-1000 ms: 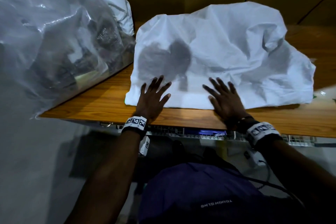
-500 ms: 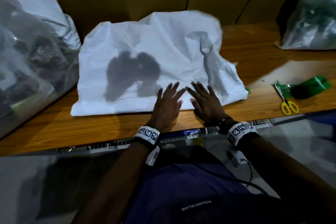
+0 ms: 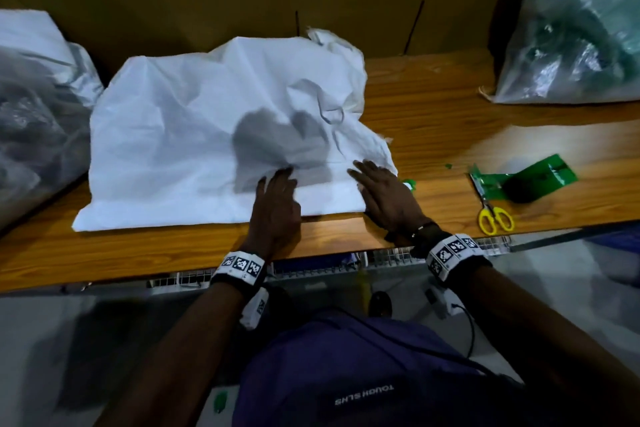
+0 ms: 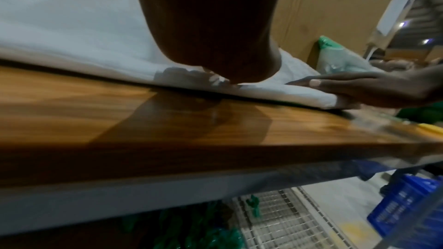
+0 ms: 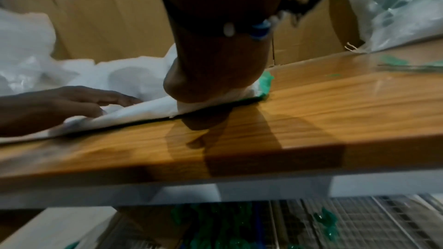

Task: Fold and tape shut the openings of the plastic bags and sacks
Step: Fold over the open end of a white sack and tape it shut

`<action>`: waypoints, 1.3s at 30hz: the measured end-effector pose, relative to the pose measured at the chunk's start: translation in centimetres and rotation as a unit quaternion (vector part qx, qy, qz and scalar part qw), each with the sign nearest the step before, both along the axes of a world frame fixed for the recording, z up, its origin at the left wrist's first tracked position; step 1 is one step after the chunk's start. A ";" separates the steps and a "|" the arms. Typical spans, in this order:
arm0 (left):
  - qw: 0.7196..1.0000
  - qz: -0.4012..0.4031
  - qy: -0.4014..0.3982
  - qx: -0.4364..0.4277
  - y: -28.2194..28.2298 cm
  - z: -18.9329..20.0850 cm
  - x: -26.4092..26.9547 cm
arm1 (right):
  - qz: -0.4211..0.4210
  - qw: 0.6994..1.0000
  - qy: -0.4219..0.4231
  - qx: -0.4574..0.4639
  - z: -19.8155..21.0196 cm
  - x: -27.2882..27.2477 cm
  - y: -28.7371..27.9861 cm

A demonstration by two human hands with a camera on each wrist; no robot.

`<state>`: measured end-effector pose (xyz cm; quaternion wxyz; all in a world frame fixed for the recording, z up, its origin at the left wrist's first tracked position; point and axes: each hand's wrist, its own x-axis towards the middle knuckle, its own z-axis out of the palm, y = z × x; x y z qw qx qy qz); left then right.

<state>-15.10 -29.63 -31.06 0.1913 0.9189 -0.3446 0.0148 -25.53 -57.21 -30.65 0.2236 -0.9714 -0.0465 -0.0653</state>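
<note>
My left hand and right hand both press flat, fingers straight, neither grip holding anything, on the folded near edge of the white sack. It lies mid-frame on the wooden tabletop. At right sit yellow scissors and green tape; a clear bag fills the upper right.

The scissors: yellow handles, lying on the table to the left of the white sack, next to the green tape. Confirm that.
One thing is wrong. The scissors lie to the right of the white sack, not the left, as the head view shows. The rest holds: their handles are yellow and they lie on the table beside the green tape.
</note>
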 end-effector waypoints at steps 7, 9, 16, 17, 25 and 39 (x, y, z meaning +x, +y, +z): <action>0.999 0.020 0.011 -0.037 -8.4 0.7 -4.0 | -0.122 0.963 -0.140 0.197 2.1 -2.4 -5.1; 0.998 0.031 0.000 -0.058 -9.5 1.0 -4.2 | -0.162 0.947 -0.147 0.237 1.7 -3.2 -6.9; 0.998 -0.007 0.056 -0.033 -13.2 2.6 -6.2 | -0.190 0.942 -0.021 0.275 -0.5 -4.6 -8.4; 0.997 0.000 0.073 -0.016 -13.5 2.5 -6.2 | -0.190 0.938 -0.016 0.288 -0.5 -4.4 -8.3; 0.996 -0.002 0.074 0.042 -15.3 3.0 -5.2 | -0.224 0.882 -0.048 0.411 0.9 -4.1 -8.2; 0.989 0.045 0.139 -0.031 -17.4 1.0 -5.5 | -0.238 0.871 0.013 0.429 0.4 -4.0 -9.1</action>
